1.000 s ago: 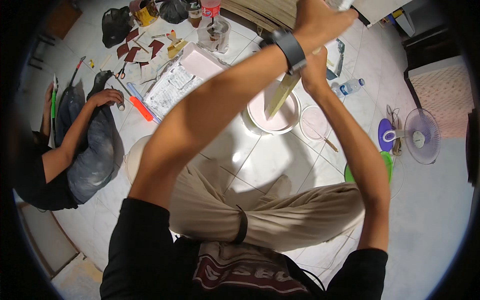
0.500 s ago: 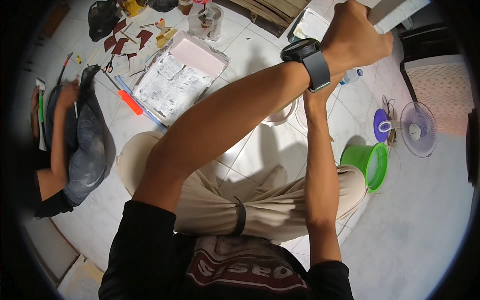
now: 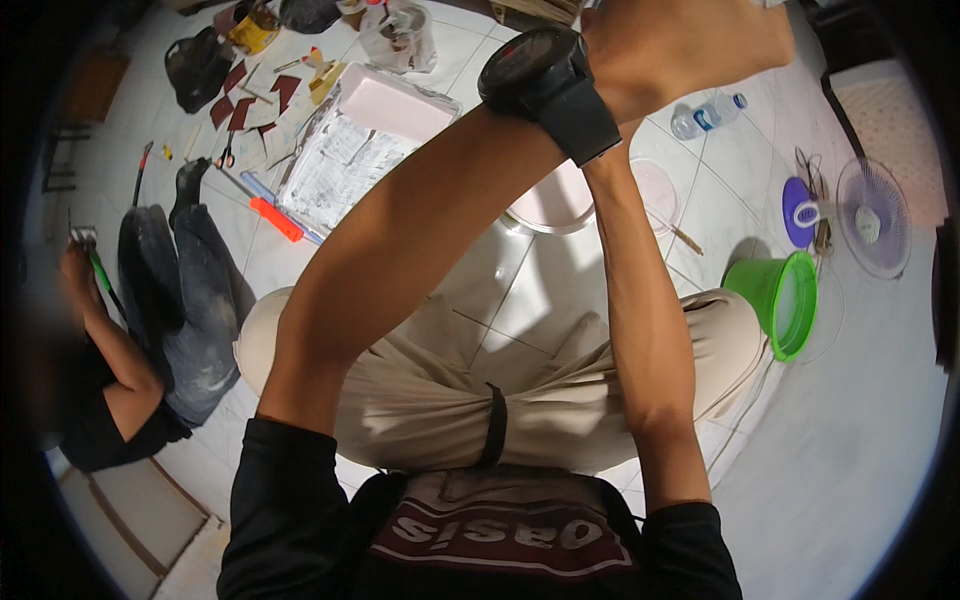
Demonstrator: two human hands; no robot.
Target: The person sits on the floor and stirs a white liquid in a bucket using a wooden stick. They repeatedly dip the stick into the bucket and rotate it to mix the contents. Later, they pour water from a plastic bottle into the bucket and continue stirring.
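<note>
My left hand (image 3: 700, 50), with a black watch (image 3: 540, 90) on its wrist, is raised at the top edge, nearest me; its fingers are curled, their grip out of clear view. My right arm rises behind it, its hand hidden by my left hand and wrist. Below them stands a white bucket of pale pink liquid (image 3: 545, 210), partly hidden by my arms. Beside it lies a round lid (image 3: 655, 185) with a wooden stick (image 3: 685, 235) across it. A paint tray (image 3: 330, 160) with pink paint lies left of the bucket.
A co-worker (image 3: 150, 360) sits at left with a tool. Scissors (image 3: 226, 150), an orange-handled tool (image 3: 275, 218) and scraps (image 3: 240, 110) lie at upper left. Right are a bottle (image 3: 710, 116), a fan (image 3: 865, 220) and a green bucket (image 3: 780, 305). My crossed legs (image 3: 470, 430) are below.
The yellowish and pale pieces seen in my hands earlier no longer show. My left hand has come higher and closer to the camera, covering my right. The co-worker's arm has shifted.
</note>
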